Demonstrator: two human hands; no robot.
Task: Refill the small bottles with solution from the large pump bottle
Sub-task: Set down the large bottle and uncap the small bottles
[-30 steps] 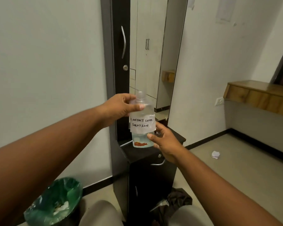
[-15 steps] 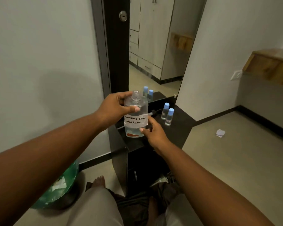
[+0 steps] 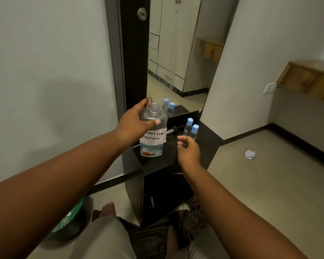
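a: where's the large bottle?
b: standing upright w/ its neck uncapped on the black cabinet top, in front of the mirror. the left hand is gripping its shoulder, thumb in front, fingers curling behind.
a: and the right hand?
b: hovering beside it, fingers loosely bent, holding nothing.
a: small bottles?
b: two blue-capped small bottles are standing just past that hand.
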